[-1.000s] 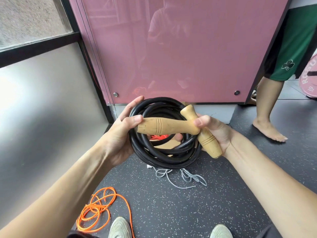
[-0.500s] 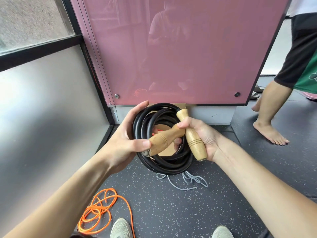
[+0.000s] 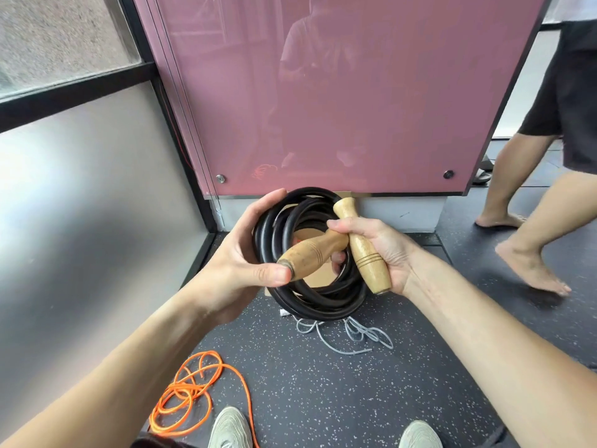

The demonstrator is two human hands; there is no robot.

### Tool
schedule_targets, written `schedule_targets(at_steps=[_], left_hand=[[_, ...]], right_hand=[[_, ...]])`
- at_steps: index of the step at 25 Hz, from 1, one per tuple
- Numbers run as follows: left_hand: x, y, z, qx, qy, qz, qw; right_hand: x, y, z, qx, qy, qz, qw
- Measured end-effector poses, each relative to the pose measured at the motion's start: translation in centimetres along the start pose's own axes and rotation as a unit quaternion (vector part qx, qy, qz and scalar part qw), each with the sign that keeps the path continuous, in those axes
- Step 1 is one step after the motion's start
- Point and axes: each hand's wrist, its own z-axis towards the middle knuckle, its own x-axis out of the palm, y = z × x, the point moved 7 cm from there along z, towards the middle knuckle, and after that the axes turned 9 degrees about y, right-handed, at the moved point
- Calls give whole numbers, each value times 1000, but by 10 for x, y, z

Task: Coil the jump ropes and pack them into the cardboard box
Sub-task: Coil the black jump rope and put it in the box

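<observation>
coiled rope (image 3: 310, 295) between hands | loose rope (image 3: 187, 392) on floor left | cord (image 3: 349, 334) below coil

Coiled black jump rope (image 3: 310, 302) with two wooden handles (image 3: 365, 250) held above the cardboard box (image 3: 318, 277).

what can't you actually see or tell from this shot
- Cardboard box, head view: only slivers show through and behind the black rope coil; contents hidden.
- Grey rope: its upper end runs under the coil.
- Orange rope: cut by the bottom edge.
- Right hand: fingers behind the coil hidden.
</observation>
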Motion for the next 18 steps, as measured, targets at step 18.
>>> schedule_targets(at_steps=[18], left_hand=[[13,-13,19,-28,-156,-187,969]], right_hand=[[-14,7,-14,-27,137,-27,990]])
